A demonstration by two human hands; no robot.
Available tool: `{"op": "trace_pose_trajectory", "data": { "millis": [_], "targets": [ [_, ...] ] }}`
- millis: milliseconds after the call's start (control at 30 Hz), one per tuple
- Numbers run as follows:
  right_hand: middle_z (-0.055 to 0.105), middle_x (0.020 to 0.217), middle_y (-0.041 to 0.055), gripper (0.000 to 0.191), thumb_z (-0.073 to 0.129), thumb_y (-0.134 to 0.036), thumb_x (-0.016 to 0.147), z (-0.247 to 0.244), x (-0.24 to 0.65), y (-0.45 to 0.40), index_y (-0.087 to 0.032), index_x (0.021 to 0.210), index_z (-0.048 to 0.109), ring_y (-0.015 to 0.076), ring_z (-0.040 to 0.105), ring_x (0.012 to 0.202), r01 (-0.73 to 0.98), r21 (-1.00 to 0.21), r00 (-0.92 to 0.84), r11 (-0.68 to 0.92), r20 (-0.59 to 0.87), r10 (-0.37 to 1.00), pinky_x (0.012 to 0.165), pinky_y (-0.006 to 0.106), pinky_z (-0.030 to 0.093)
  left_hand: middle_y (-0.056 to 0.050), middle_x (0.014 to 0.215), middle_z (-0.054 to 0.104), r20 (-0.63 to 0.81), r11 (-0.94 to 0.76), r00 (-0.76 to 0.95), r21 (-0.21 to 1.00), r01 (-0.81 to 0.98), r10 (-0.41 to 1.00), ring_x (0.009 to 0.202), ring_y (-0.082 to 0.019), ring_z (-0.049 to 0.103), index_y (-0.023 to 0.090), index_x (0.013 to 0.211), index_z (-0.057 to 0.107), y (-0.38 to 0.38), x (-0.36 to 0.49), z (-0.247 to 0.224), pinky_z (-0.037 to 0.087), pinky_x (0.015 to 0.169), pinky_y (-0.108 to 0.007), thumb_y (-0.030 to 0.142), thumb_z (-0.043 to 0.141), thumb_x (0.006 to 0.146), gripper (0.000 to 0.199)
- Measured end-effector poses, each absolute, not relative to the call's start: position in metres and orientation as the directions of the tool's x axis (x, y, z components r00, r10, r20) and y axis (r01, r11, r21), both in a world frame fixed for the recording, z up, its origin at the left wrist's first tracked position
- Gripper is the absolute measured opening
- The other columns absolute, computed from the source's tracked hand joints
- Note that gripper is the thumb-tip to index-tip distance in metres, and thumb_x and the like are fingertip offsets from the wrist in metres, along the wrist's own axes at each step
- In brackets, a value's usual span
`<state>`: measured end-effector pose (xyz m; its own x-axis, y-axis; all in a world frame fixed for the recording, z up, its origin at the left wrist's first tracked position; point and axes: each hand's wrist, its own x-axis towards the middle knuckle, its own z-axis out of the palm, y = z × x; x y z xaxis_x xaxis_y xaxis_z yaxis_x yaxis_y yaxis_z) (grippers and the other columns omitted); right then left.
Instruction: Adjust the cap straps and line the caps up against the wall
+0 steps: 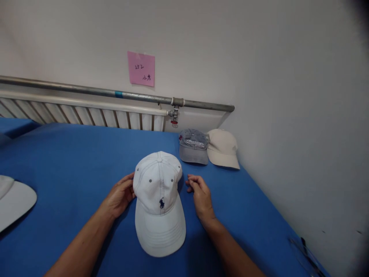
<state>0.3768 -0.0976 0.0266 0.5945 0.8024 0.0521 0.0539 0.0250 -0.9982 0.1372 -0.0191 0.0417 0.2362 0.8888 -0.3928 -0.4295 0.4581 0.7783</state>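
At the far left, a pale brim (17,202) juts into view over the blue surface (72,161), well apart from the hands. The left hand (121,195) curves loosely along the side of the white cap (160,184); its fingertips go behind the crown, so I cannot tell whether they pinch it. That cap sits between the hands, crown up, brim toward the person (whether it rests fully on the surface is unclear). Light, even support should suit it, since squeezing could dent the crown. Beyond it, a grey cap (193,146) touches a cream cap (222,148). Nearer, the right hand (202,197) is half-curled, fingers slightly parted, apart from the white cap; bringing it to the crown's other side would steady things.
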Motion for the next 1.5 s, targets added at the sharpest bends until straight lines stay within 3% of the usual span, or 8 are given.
{"op": "trace_pose_trajectory", "data": {
  "millis": [1200,1500],
  "targets": [
    [0.068,0.085,0.0044,0.019,0.060,-0.036,0.072,0.025,0.375,-0.096,-0.021,0.079,0.068,0.0195,0.060,0.077,0.132,-0.991,0.531,0.021,0.089,0.843,0.062,0.028,0.047,-0.005,0.082,0.074,-0.416,0.463,0.205,0.781,-0.418,0.886,0.064,-0.014,0.068,0.012,0.095,0.070,-0.021,0.141,0.049,0.057,0.057,-0.022,0.000,0.057,0.080,0.023],
    [0.068,0.086,0.0035,0.015,0.056,-0.032,0.075,0.021,0.376,-0.096,-0.022,0.078,0.067,0.0198,0.060,0.082,0.206,-0.978,0.497,0.033,0.134,0.857,0.070,0.030,0.047,-0.003,0.073,0.071,-0.431,0.466,0.181,0.782,-0.413,0.884,0.060,-0.014,0.066,0.012,0.092,0.069,-0.022,0.142,0.052,0.056,0.055,-0.021,0.000,0.056,0.079,0.022]
  ]
}}
